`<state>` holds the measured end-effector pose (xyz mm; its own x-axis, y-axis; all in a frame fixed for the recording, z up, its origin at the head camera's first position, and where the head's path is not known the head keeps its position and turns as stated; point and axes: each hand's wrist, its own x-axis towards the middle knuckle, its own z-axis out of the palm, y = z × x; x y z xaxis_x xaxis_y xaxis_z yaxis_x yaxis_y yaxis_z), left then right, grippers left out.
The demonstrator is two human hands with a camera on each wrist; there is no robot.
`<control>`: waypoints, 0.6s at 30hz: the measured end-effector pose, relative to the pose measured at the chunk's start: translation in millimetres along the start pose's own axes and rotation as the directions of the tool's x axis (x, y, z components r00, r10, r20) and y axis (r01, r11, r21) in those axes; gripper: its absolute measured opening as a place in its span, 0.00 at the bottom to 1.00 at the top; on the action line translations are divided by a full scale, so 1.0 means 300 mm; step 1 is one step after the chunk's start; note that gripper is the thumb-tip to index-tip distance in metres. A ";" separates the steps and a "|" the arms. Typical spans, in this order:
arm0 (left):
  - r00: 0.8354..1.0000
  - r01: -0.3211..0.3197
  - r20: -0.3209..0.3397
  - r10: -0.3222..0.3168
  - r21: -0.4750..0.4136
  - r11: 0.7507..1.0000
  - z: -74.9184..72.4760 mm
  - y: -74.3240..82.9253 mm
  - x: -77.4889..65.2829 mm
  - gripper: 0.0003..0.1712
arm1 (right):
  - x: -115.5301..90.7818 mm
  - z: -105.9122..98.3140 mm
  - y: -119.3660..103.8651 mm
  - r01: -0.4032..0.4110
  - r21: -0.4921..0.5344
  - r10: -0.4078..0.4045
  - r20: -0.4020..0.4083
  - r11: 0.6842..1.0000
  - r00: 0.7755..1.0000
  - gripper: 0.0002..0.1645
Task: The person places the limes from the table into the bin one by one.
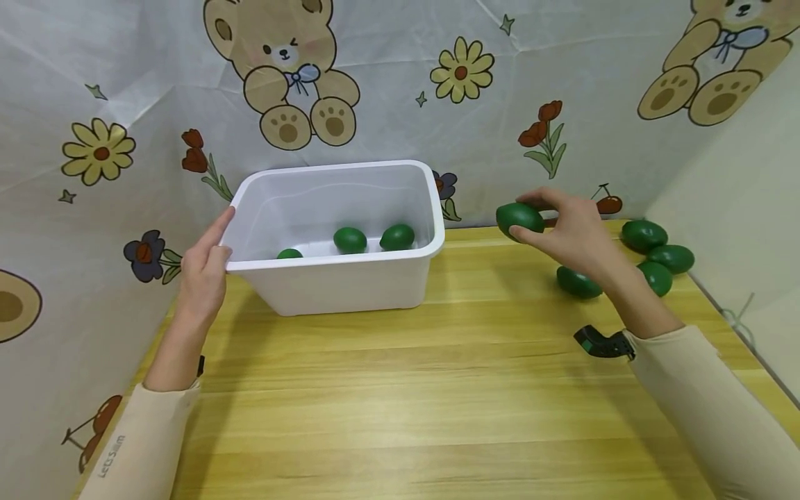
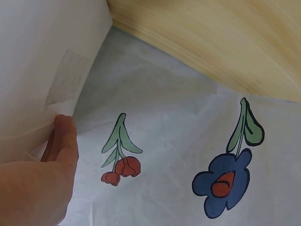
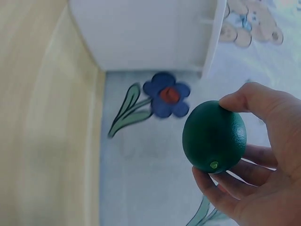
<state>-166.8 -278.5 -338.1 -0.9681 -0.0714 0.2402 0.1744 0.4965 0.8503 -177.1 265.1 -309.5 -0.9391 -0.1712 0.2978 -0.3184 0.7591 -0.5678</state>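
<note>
My right hand [image 1: 571, 226] holds a dark green lime [image 1: 520, 218] between thumb and fingers, raised above the table to the right of a white plastic tub [image 1: 337, 288]. In the right wrist view, the thumb lies on one side of the lime [image 3: 214, 136] and the fingers on the other, its pale stem spot showing. My left hand [image 1: 205, 267] grips the tub's left rim near the front corner. The left wrist view shows its fingers [image 2: 66, 136] against the tub's outer wall [image 2: 42, 70]. Inside the tub lie a few limes [image 1: 350, 240], one partly hidden by the front rim.
Several more limes [image 1: 671, 259] lie at the right end of the wooden table [image 1: 400, 389], one [image 1: 578, 283] below my right hand. A printed cloth [image 1: 394, 90] with bears and flowers hangs behind the tub. The table's right edge borders a pale wall [image 1: 737, 194].
</note>
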 end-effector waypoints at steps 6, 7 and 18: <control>1.000 -0.009 -0.001 0.009 0.003 1.000 -0.003 0.001 0.000 0.35 | 0.054 0.001 -0.100 0.046 0.022 -0.046 -0.027 0.999 0.999 0.30; 1.000 -0.010 -0.001 0.010 0.005 1.000 -0.003 0.001 0.000 0.35 | 0.063 -0.001 -0.115 0.051 0.023 -0.050 -0.034 0.998 0.998 0.30; 1.000 -0.013 -0.009 0.013 0.003 1.000 0.003 0.001 -0.002 0.35 | 0.167 0.016 -0.243 0.124 0.055 -0.120 -0.078 0.991 0.990 0.29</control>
<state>-166.4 -277.5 -338.3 -0.9642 -0.0725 0.2553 0.1863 0.5003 0.8456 -201.5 198.2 -256.7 -0.8812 -0.2114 0.4228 -0.4393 0.6964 -0.5674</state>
